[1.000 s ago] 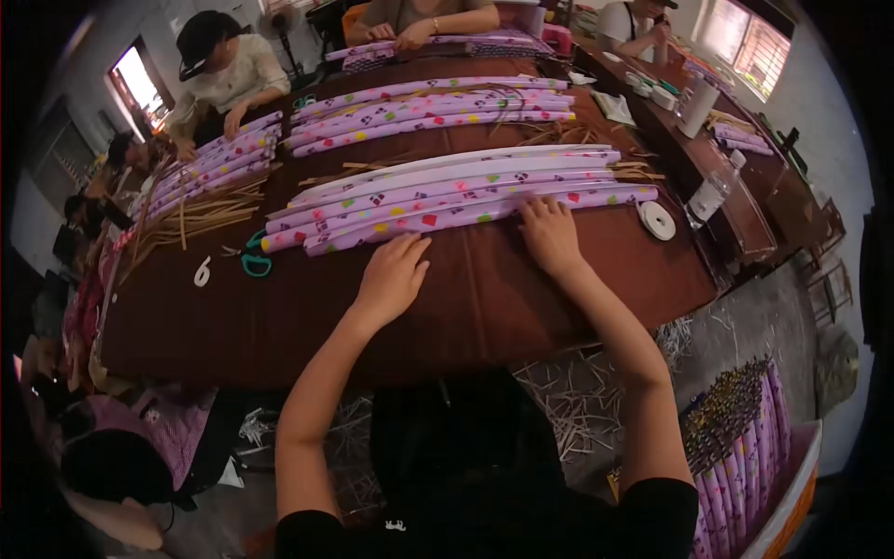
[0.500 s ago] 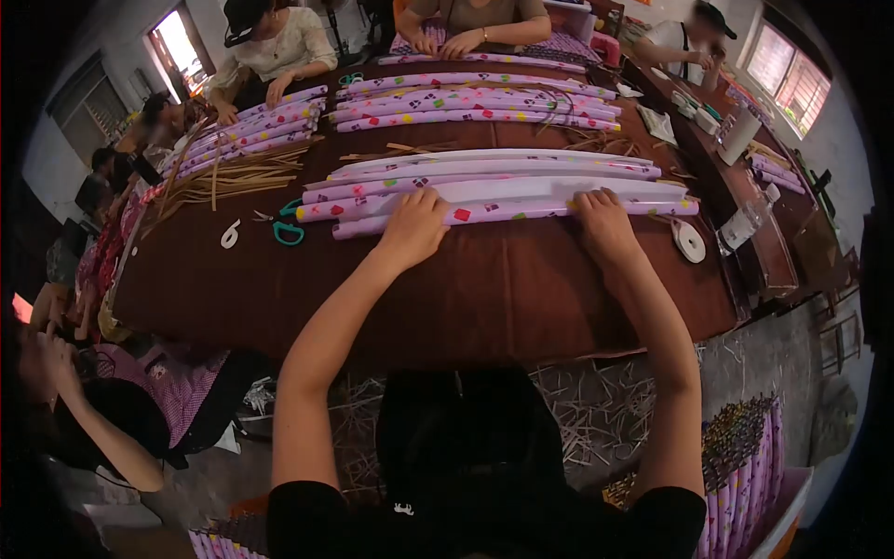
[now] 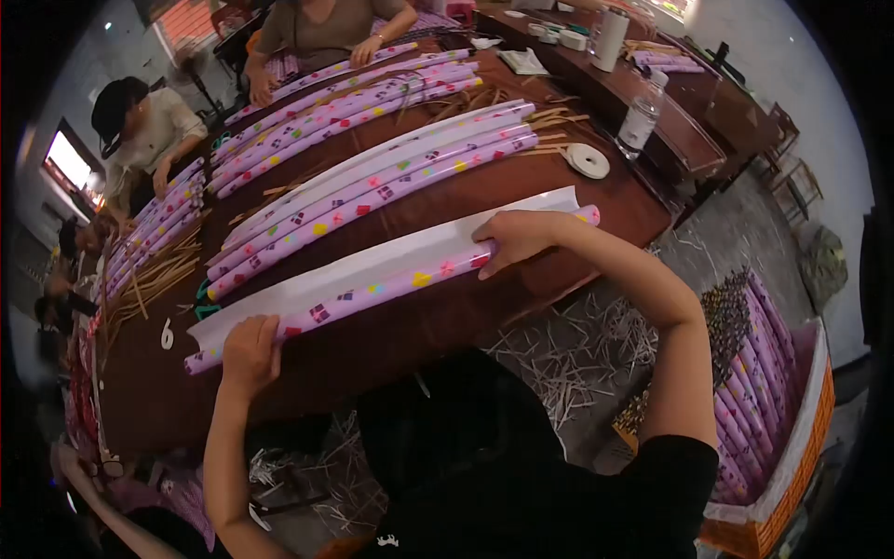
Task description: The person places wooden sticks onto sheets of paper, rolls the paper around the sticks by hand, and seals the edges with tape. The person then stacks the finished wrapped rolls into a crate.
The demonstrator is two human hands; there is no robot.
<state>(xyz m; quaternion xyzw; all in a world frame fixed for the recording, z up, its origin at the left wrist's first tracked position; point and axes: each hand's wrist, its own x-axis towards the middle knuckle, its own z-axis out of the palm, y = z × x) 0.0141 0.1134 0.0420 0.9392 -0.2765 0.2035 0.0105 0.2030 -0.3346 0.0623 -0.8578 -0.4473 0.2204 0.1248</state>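
Plainly, from the head view, we have both hands on one patterned roll, held over the near part of the counter and apart from the other rolls beyond it; whether it touches the cloth we cannot tell. Our left hand is clamped near its left end, and our right hand is clamped toward its right end, thumb on the near side. We judge that so wide a grip steadies something long and thin. Its white flap lies open on the far side, perhaps to leave our thumbs free. The white coil and teal handles sit near opposite ends of the other rolls, seemingly within reach but out of the way.
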